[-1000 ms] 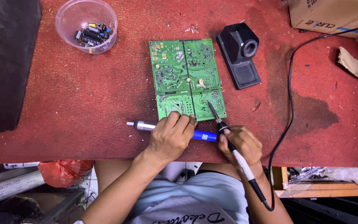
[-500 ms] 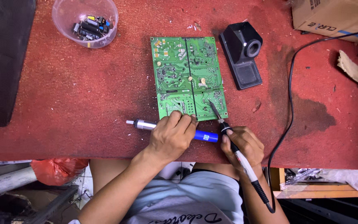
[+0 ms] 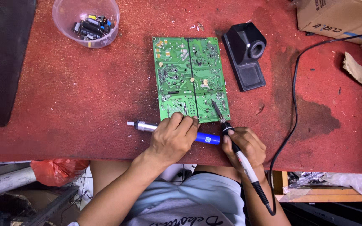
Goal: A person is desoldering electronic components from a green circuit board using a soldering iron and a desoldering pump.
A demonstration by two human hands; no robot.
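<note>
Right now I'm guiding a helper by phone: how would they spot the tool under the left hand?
Start at the green circuit board in the middle of the red mat. Just below its near edge, the left hand lies over a blue-bodied desoldering pump placed crosswise. Unlike the corded soldering iron in the right hand, it has a silver plunger sticking out leftward and no cable.

Circuit board (image 3: 189, 77) mid-table — bowl (image 3: 85, 21) far left, stand (image 3: 245, 60) right, pump (image 3: 168, 129) before it.
</note>
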